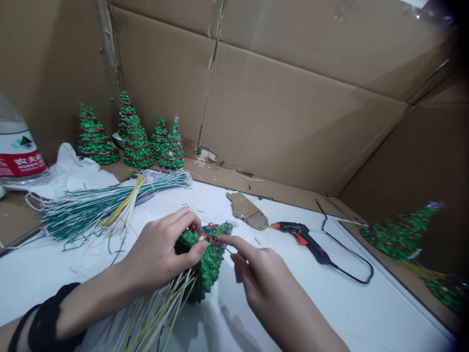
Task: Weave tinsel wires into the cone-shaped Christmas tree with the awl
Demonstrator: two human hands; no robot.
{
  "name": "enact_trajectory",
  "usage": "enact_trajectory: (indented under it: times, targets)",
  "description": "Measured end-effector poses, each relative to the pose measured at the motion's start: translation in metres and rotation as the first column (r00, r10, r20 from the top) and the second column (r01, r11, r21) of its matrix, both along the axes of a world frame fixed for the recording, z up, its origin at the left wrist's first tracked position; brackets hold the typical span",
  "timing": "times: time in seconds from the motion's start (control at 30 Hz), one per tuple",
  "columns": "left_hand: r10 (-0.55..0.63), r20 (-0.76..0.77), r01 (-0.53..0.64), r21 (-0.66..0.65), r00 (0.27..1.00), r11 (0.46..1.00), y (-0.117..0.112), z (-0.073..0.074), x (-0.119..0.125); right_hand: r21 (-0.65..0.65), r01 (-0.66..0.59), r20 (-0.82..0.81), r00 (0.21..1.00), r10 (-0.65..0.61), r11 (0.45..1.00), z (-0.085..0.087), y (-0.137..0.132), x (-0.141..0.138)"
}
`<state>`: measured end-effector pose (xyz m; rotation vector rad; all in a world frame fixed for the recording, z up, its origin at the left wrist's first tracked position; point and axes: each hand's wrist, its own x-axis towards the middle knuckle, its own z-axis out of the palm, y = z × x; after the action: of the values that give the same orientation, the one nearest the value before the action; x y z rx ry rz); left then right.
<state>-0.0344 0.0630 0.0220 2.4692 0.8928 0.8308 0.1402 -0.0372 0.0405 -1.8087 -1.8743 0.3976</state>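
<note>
My left hand (161, 249) is closed around a small green glitter Christmas tree (208, 259) that lies tilted over the white table (366, 313), thumb pressed on its side. Thin green, yellow and white wires (154, 318) trail from the tree's base toward me. My right hand (256, 274) pinches with forefinger and thumb at the tree's tip, near a red garland strand; what it pinches is too small to make out.
Several finished green trees (137, 142) stand at the back left by the cardboard wall. A bundle of wires (98, 208), white tissue (69, 171) and a water bottle (16, 146) lie left. A black-and-orange glue gun (304, 239) with cable and a cardboard scrap (247, 210) lie right; more trees (399, 234) far right.
</note>
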Motion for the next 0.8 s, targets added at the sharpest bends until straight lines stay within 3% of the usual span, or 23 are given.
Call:
enact_trajectory:
  times: [0.23, 0.47, 0.8]
  targets:
    - [0.007, -0.017, -0.007, 0.001, 1.000, 1.000, 0.000, 0.001, 0.000, -0.013, -0.050, 0.030, 0.998, 0.050, 0.999, -0.001, 0.005, 0.001]
    - [0.004, -0.017, -0.004, -0.003, 1.000, 1.000, 0.001, 0.001, 0.000, 0.085, -0.002, 0.012, 1.000, 0.001, 0.996, -0.002, 0.001, -0.005]
    - [0.007, -0.021, -0.008, -0.017, 1.000, 1.000, 0.001, 0.001, -0.001, 0.103, -0.024, -0.117, 0.993, 0.036, 0.994, -0.011, 0.004, -0.002]
